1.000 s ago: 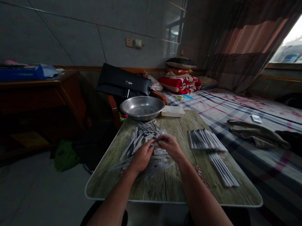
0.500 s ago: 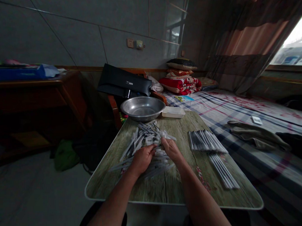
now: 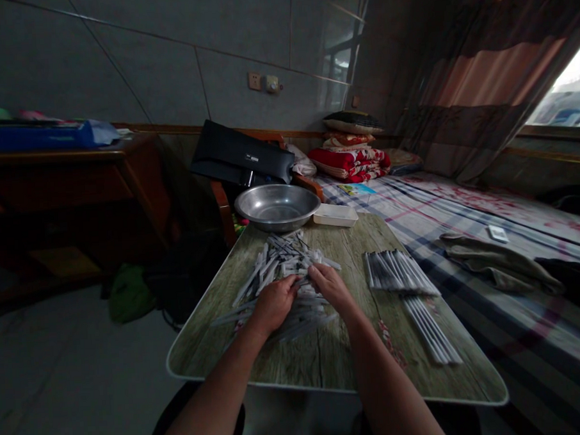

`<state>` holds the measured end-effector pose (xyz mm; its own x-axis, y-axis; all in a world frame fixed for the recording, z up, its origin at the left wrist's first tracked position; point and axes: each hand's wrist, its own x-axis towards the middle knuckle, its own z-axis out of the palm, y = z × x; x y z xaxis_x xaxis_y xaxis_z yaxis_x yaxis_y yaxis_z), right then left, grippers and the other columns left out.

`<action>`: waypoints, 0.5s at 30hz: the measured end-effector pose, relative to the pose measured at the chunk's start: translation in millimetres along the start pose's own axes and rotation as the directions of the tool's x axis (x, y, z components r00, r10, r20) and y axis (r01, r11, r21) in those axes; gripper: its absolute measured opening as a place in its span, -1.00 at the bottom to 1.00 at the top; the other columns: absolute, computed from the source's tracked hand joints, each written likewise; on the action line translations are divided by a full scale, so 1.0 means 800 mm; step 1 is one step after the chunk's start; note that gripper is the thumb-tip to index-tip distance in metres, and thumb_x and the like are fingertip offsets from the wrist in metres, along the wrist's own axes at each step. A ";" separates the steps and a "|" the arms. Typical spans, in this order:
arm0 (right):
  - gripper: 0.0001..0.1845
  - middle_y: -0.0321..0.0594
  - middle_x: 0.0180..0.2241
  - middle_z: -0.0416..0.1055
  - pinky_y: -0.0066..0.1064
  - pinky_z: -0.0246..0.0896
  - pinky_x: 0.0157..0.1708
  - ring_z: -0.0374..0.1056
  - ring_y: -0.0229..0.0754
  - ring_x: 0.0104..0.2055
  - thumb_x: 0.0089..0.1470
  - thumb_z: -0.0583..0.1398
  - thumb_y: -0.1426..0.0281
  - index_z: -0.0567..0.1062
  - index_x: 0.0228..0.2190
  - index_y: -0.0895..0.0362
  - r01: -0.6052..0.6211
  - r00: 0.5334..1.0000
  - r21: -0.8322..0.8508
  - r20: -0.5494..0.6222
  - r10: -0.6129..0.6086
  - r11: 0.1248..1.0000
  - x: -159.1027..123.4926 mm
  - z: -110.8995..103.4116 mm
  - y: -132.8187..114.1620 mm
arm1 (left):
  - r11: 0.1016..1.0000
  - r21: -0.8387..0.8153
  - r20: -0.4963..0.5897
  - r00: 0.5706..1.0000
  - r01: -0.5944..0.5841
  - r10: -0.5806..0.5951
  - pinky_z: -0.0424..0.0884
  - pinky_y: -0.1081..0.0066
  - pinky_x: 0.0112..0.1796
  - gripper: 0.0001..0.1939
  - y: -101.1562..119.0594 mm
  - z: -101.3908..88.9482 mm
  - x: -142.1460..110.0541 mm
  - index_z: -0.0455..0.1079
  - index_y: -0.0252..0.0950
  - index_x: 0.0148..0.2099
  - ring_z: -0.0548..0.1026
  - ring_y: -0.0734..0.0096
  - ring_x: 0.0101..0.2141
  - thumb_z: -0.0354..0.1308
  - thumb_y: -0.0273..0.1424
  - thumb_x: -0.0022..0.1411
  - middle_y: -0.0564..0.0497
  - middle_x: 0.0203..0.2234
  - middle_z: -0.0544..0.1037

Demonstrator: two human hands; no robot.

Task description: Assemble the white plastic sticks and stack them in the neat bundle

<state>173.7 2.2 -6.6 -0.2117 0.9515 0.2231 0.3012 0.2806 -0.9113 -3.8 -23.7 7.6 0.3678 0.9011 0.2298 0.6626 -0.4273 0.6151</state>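
Head camera looks down at two bare arms and a long surface (image 3: 320,363) with a wood print on it. The surface is smooth, and its corners are round. On it lies a messy pile of thin white sticks (image 3: 292,259). The sticks are long, straight and narrow, and they cross over each other every which way. The left hand (image 3: 273,305) sits on the near part of the pile, curved like a cup, with its fingers pointing toward the other hand. The right hand (image 3: 332,287) is just beside it, and its fingertips (image 3: 314,274) touch the sticks. Both grips are bent and low on the pile, but the view does not show if they are closed on any sticks or only resting there, so I cannot tell.

To the right, on the same surface, more white sticks lie side by side in a neat flat row (image 3: 395,274), and a second neat row (image 3: 432,330) sits just below it. Past the pile is a round steel basin (image 3: 277,207) with a shiny inside, and next to it is a small white tray (image 3: 335,215). A bed with a checked sheet (image 3: 468,325) is right beside the surface, and a soft, crumpled cloth (image 3: 498,260) lies on it.
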 end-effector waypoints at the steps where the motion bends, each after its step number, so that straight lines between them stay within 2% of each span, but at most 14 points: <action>1: -0.68 -0.40 -0.64 0.16 -0.49 -0.04 -0.58 0.08 -0.33 -0.59 0.14 0.06 0.16 0.31 -0.51 0.11 0.000 1.000 0.051 0.014 -0.001 0.999 -0.001 0.000 0.000 | 1.000 0.000 -0.002 1.000 0.001 -0.001 0.40 0.30 -0.07 -0.67 0.000 0.000 0.000 0.43 -0.22 0.07 0.55 0.22 -0.09 -0.05 -0.40 0.34 -0.09 -0.10 0.60; 4: -0.82 -0.42 -0.60 0.18 -0.50 -0.02 -0.57 0.09 -0.33 -0.58 0.06 0.11 0.24 0.35 -0.37 0.11 0.006 0.998 0.121 0.064 -0.014 0.993 -0.002 0.000 0.001 | 0.999 0.041 0.002 1.000 0.022 -0.022 0.39 0.28 -0.06 -0.66 0.000 0.000 0.001 0.42 -0.24 0.07 0.55 0.19 -0.08 -0.04 -0.41 0.33 -0.11 -0.09 0.60; 9: -0.87 -0.41 -0.59 0.17 -0.49 -0.01 -0.52 0.10 -0.31 -0.54 0.06 0.09 0.31 0.34 -0.43 0.10 0.031 0.999 -0.047 0.028 -0.030 0.998 -0.001 0.005 -0.001 | 0.992 0.114 0.021 0.999 0.047 -0.049 0.39 0.27 -0.06 -0.65 -0.002 0.001 0.001 0.42 -0.29 0.07 0.55 0.16 -0.09 -0.06 -0.41 0.34 -0.16 -0.09 0.60; 12: -0.76 -0.39 -0.61 0.15 -0.47 -0.05 -0.50 0.09 -0.30 -0.52 0.09 0.09 0.27 0.29 -0.54 0.10 0.046 0.998 -0.174 -0.022 -0.050 0.984 0.001 0.008 -0.002 | 0.993 0.114 0.034 0.999 0.038 -0.042 0.38 0.29 -0.05 -0.65 0.000 0.001 0.000 0.42 -0.28 0.08 0.54 0.18 -0.07 -0.07 -0.41 0.35 -0.15 -0.08 0.59; 15: -0.58 -0.37 -0.65 0.11 -0.45 -0.08 -0.52 0.07 -0.30 -0.55 0.16 0.05 0.17 0.22 -0.65 0.10 0.038 0.998 -0.191 -0.033 -0.045 0.981 0.002 0.008 0.000 | 0.993 0.111 0.055 0.998 0.032 -0.039 0.38 0.30 -0.06 -0.67 0.003 -0.001 -0.001 0.42 -0.25 0.06 0.54 0.20 -0.07 -0.07 -0.40 0.35 -0.13 -0.10 0.60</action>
<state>167.7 2.7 -8.4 -0.1939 0.9415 0.2756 0.4649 0.3356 -0.8193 -3.1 -25.1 9.4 0.3769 0.9116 0.1643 0.7426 -0.4034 0.5346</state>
